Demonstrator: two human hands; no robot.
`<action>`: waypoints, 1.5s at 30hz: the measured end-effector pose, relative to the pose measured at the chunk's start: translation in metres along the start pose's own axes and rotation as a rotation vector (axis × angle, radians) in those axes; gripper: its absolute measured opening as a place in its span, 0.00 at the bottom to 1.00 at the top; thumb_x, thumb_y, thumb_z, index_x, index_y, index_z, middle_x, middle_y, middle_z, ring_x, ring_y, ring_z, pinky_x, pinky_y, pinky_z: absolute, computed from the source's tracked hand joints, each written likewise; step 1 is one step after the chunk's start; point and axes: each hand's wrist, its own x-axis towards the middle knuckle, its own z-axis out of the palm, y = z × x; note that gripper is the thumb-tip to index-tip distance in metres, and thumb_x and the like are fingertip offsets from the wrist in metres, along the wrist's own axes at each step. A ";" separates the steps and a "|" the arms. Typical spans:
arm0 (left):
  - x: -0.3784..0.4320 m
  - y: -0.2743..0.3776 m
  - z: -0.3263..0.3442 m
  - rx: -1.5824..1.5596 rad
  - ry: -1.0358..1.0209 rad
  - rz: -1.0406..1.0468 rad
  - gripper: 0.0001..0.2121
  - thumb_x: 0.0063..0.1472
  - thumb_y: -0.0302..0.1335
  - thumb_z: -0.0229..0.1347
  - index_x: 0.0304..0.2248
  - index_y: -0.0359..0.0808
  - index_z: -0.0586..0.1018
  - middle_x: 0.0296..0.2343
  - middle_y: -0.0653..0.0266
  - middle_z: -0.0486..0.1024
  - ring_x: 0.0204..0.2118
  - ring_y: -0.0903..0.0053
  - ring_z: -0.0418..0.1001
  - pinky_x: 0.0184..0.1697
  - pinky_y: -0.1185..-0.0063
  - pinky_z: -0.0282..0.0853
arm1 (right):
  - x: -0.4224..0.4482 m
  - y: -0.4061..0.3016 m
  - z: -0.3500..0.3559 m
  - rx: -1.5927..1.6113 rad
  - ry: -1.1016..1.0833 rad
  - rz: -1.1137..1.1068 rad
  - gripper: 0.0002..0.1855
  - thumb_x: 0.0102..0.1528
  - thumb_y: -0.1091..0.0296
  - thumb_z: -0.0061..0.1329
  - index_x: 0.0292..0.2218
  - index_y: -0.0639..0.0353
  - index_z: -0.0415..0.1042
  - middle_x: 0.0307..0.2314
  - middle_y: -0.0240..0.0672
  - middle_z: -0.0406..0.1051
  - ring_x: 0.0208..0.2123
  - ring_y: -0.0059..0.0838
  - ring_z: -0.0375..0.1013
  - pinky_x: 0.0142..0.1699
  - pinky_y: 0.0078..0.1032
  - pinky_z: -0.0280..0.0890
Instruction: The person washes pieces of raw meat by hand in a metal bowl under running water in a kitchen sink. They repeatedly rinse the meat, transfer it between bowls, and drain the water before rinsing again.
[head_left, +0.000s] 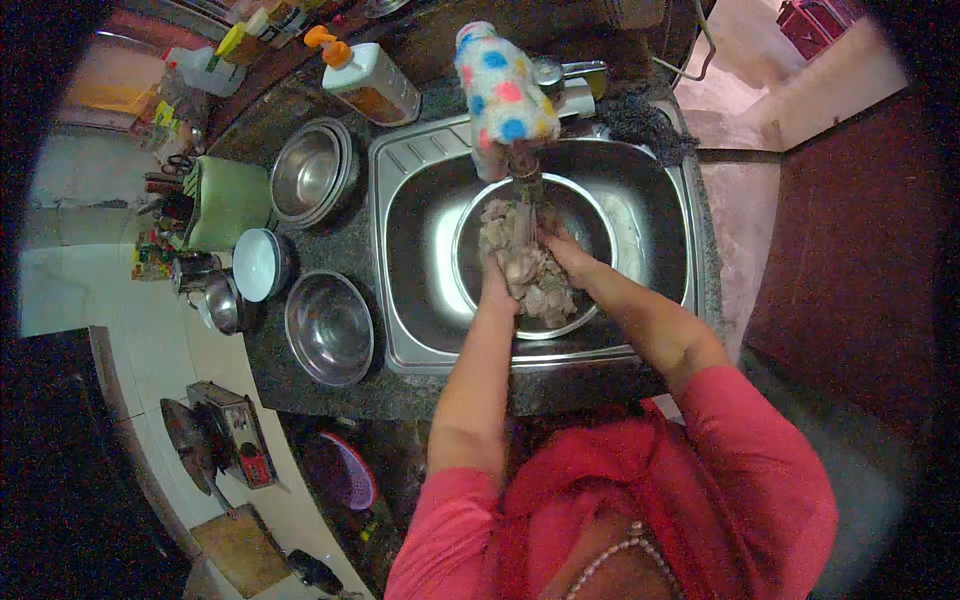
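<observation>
My left hand (499, 288) and my right hand (568, 257) cup a wet clump of greyish-beige food pieces (541, 289) from both sides. It looks like raw meat or mushrooms; I cannot tell which. Water (526, 225) runs onto the clump from the faucet spout (526, 169). The faucet's upper part is wrapped in a white fluffy cover (491, 86) with coloured dots. Under my hands, a round steel basin (611, 240) sits in the stainless steel sink (660, 225). My right fingertips are partly hidden behind the stream and the pieces.
Left of the sink stand nested steel bowls (307, 169), a single steel bowl (330, 330) and a pale bowl (256, 264). A pump bottle (375, 86) is behind them, near a green knife holder (229, 202). A dark scrubbing pad (649, 127) lies at the sink's back right corner.
</observation>
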 end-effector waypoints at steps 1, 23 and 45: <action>-0.017 0.011 0.023 0.044 -0.023 0.006 0.26 0.57 0.49 0.35 0.48 0.40 0.64 0.43 0.56 0.66 0.44 0.63 0.66 0.44 0.64 0.63 | -0.004 -0.012 0.001 -0.052 -0.035 0.008 0.30 0.52 0.54 0.42 0.53 0.49 0.48 0.44 0.32 0.59 0.43 0.31 0.61 0.45 0.32 0.59; -0.011 0.003 -0.046 0.248 0.174 0.056 0.25 0.52 0.46 0.45 0.48 0.48 0.57 0.47 0.61 0.56 0.44 0.56 0.61 0.31 0.51 0.56 | -0.078 -0.044 0.013 -1.774 -0.403 -0.595 0.44 0.37 0.48 0.53 0.54 0.33 0.47 0.54 0.39 0.43 0.56 0.50 0.37 0.51 0.59 0.39; -0.041 -0.022 -0.001 1.116 0.297 0.706 0.21 0.42 0.28 0.57 0.38 0.31 0.68 0.31 0.56 0.72 0.35 0.69 0.70 0.38 0.74 0.65 | -0.060 -0.048 -0.011 -1.516 -0.470 -0.181 0.51 0.36 0.65 0.52 0.57 0.52 0.37 0.48 0.46 0.56 0.52 0.47 0.52 0.52 0.42 0.51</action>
